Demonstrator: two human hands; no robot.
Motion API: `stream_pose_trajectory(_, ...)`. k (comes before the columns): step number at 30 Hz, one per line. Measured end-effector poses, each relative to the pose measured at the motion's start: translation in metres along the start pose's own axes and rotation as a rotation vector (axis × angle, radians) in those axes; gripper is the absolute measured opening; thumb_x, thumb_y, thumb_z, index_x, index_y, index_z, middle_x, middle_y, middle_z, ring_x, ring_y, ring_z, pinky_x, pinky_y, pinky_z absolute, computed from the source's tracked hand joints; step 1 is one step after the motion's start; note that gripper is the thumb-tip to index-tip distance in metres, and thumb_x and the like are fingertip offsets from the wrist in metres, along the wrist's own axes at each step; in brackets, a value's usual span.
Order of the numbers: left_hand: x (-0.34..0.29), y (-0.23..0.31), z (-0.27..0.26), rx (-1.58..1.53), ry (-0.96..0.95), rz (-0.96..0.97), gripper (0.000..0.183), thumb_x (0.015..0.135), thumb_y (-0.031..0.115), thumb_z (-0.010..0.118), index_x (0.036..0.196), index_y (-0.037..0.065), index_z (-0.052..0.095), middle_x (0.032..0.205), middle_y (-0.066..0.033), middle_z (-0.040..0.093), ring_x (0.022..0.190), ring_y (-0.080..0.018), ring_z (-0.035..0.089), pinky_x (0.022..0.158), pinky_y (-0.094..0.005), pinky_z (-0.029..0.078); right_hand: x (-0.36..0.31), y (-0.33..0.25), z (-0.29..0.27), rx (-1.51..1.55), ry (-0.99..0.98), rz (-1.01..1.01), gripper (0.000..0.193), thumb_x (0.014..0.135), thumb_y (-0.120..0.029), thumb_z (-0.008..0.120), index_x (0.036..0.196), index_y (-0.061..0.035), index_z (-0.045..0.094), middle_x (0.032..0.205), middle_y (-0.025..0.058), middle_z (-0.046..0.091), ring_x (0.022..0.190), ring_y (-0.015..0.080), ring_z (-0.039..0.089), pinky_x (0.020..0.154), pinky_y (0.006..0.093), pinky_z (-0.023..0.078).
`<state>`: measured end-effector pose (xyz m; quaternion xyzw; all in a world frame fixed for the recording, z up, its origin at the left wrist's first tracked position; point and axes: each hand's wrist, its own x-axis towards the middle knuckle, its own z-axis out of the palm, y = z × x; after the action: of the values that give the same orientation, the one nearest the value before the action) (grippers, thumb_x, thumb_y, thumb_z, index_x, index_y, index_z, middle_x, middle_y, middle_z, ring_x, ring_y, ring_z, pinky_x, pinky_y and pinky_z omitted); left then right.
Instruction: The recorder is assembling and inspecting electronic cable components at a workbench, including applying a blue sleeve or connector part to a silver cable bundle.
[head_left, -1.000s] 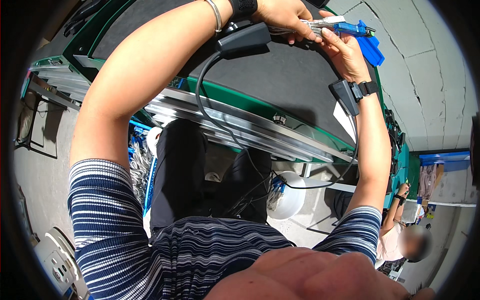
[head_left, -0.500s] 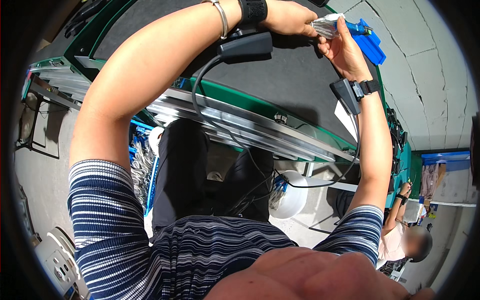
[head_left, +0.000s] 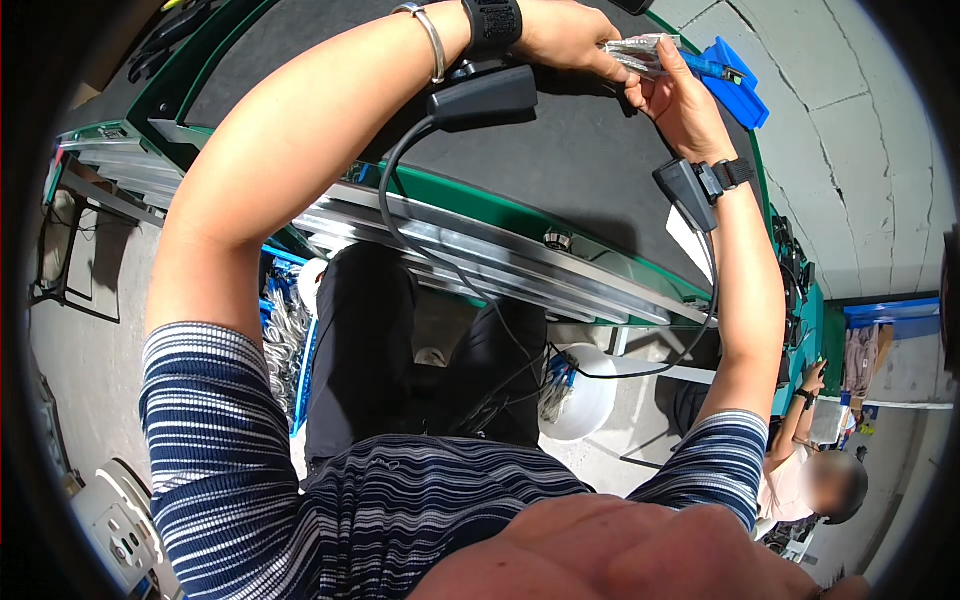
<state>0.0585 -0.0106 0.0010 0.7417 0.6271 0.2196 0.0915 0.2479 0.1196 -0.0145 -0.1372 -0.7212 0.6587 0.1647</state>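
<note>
At the far edge of the dark belt, both hands meet on a shiny silver-white bundle (head_left: 640,56) with a blue end, which looks like a coiled cable. My left hand (head_left: 572,38) pinches the bundle's left end between thumb and fingers. My right hand (head_left: 685,105) is closed around its middle, thumb pointing up across it. The blue end sticks out to the right, over a blue plastic tray (head_left: 740,98). The bundle's underside is hidden by my fingers.
A dark belt (head_left: 480,170) with green rims and metal rails lies ahead. Cords hang from black wrist-mounted devices. A white bucket (head_left: 590,405) and a blue crate (head_left: 303,385) of silver coils stand by my legs. Another person (head_left: 800,470) works at the right.
Both hands have shifted slightly left with the bundle, which now looks narrower and flatter. More of the blue tray shows behind it.
</note>
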Motion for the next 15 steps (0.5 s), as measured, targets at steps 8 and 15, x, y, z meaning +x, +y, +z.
stream_pose_trajectory(8, 0.007, -0.004, 0.009, -0.146, 0.063, 0.081, 0.043, 0.097, 0.045, 0.053, 0.105, 0.006, 0.068, 0.099, -0.0239, 0.068, 0.097, -0.0393, 0.066, 0.085, -0.045, 0.05, 0.004, -0.002, -0.007, 0.121, -0.133, -0.017, 0.063, 0.099, -0.06, 0.041, 0.119, -0.0022, 0.057, 0.095, 0.0072, 0.065, 0.08, 0.0127, 0.064, 0.077, 0.0237, 0.054)
stream_pose_trajectory(15, 0.007, -0.012, 0.009, 0.056, 0.175, -0.017, 0.041, 0.094, 0.041, 0.057, 0.102, 0.002, 0.066, 0.098, -0.0257, 0.068, 0.095, -0.0411, 0.065, 0.084, -0.0475, 0.05, 0.007, -0.001, -0.017, 0.185, -0.187, 0.044, 0.069, 0.098, -0.064, 0.037, 0.122, -0.0022, 0.054, 0.095, 0.0078, 0.064, 0.076, 0.0127, 0.063, 0.074, 0.023, 0.053)
